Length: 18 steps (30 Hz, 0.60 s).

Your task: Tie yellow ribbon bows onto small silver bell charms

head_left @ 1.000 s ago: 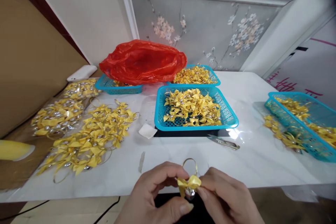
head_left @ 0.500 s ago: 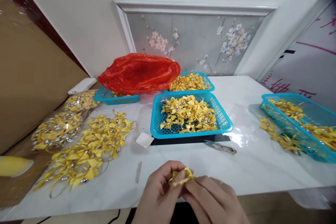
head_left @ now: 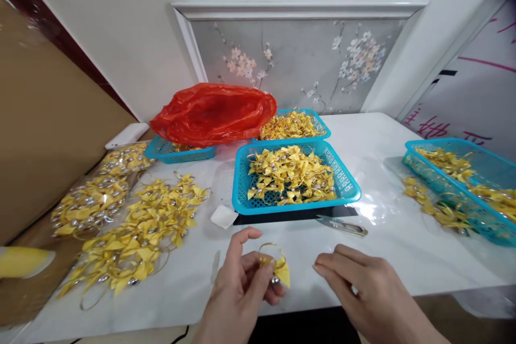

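Over the table's front edge, my left hand (head_left: 238, 289) pinches a yellow ribbon bow (head_left: 284, 273) between thumb and fingers. A thin gold cord loop stands up from the bow, and a small silver bell hangs beneath it. To the right, apart from the bow, is my right hand (head_left: 368, 282), its thumb and fingertips pressed together; whether anything small is between them I cannot make out. Just beyond the hands lie thread snips (head_left: 343, 226) and a white paper piece (head_left: 224, 216). Behind these, a blue basket (head_left: 296, 208) contains many similar yellow bows.
On the left, a loose pile of bows (head_left: 137, 236) spreads beside bagged ones (head_left: 88, 201). A red plastic bag (head_left: 181, 121) covers part of a rear basket (head_left: 181, 157). Another blue basket (head_left: 439, 196) stands right, with bows (head_left: 437, 209) beside it. A yellow roll (head_left: 24, 262) lies far left.
My hands were together around the yellow ribbon bow. Now my right hand has drawn away to the right, and the bow with its cord loop and bell shows in my left hand.
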Available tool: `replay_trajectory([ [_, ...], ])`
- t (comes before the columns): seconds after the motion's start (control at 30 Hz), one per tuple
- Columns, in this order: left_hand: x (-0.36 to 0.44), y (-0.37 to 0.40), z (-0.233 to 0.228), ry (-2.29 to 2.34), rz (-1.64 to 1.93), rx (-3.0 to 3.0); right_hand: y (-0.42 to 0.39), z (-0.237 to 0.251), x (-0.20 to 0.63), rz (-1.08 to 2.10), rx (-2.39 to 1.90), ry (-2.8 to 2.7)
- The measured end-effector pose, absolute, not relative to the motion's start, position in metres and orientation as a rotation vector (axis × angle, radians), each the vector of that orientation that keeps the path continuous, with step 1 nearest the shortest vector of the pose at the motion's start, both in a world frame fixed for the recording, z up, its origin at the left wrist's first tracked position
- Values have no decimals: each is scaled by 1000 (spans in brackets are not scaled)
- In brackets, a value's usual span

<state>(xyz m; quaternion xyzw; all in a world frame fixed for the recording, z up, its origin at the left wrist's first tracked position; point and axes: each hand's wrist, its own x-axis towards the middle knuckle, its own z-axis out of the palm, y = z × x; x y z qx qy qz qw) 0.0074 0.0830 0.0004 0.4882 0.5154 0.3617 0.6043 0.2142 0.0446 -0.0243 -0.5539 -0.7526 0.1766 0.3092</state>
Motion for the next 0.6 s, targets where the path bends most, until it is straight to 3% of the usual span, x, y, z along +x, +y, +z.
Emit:
replay_trajectory([
  [0.6,1,85,17,1091,825,655,45,-9,206,645,-1421,-1863],
])
